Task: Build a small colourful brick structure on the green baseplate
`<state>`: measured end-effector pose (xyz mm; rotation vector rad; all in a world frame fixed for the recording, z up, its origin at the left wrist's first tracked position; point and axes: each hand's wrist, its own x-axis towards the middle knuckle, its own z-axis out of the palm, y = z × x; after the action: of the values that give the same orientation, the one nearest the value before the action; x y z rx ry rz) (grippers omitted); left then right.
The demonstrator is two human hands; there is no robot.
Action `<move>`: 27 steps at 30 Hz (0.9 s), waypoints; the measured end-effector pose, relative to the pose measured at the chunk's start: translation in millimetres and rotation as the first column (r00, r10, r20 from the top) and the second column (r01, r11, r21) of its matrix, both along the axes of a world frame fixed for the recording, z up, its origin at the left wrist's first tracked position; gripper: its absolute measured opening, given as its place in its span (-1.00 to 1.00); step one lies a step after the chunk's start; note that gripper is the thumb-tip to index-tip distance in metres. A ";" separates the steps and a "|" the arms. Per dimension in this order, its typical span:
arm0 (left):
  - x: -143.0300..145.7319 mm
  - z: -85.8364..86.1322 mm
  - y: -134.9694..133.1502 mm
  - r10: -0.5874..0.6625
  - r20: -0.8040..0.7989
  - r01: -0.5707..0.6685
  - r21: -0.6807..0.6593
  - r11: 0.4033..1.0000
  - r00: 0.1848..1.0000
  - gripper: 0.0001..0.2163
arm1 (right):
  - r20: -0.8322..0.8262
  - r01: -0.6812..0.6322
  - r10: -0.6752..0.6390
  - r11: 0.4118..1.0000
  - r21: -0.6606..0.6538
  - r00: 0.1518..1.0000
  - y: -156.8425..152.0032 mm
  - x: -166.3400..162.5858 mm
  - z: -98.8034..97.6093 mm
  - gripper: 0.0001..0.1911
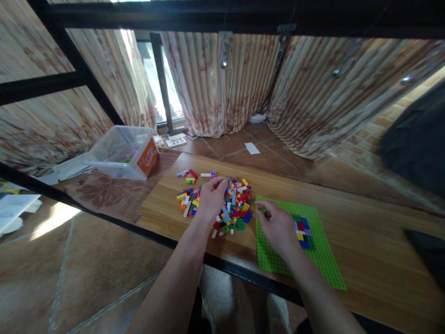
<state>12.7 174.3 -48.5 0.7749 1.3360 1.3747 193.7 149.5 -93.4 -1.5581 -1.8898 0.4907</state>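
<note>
My left hand (211, 197) reaches over a loose pile of coloured toy bricks (239, 213), its thumb and fingers closed together. A bit of blue shows at those fingertips; whether it is held or lies in the pile I cannot tell. Above the left part of a green studded baseplate (321, 260) is my right hand (276, 225), with its fingers curled in and the tips near the plate's left edge. What they hold, if anything, is hidden. Beside that hand, a small block of joined bricks (303, 233) in red, blue, yellow, purple and green sits on the baseplate, partly covered.
The wooden table (368, 232) has a black front edge. A clear plastic box (121, 153) with an orange label stands on the floor behind left. Black metal bars (79, 74) cross in front of patterned curtains (222, 88). A dark flat object (427, 253) lies at the right.
</note>
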 end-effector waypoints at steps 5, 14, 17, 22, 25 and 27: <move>0.2 -6.1 2.0 -0.005 -0.078 0.004 -0.013 1.000 0.997 -0.89 | 0.173 -0.133 0.138 0.990 -0.041 0.975 3.7 -9.3 0.3 -0.59; -5.1 -26.0 7.7 -0.072 -0.239 0.081 0.029 0.996 0.968 -0.77 | 0.275 -0.135 0.159 0.985 -0.105 0.948 8.7 -11.1 3.6 -0.67; -6.4 -29.3 9.3 -0.073 -0.222 0.082 0.033 0.996 0.972 -0.80 | 0.271 -0.098 0.124 0.990 -0.105 0.955 7.1 -7.7 1.9 -0.74; -5.5 -28.1 9.8 -0.056 -0.227 0.068 0.047 0.997 0.972 -0.81 | 0.225 -0.089 0.109 0.991 -0.101 0.968 5.7 -6.2 2.2 -0.72; -4.2 -28.4 10.2 -0.056 -0.252 0.072 0.055 0.996 0.966 -0.80 | 0.195 -0.136 0.158 0.983 -0.123 0.968 4.2 -10.2 6.4 -0.71; -3.6 -29.3 10.4 -0.063 -0.270 0.081 0.060 0.995 0.961 -0.79 | 0.198 -0.147 0.174 0.979 -0.145 0.965 2.4 -13.0 9.1 -0.69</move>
<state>9.1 184.7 -77.8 1.0772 1.4567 1.2978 180.7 152.0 -84.3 -1.5997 -2.1969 0.5468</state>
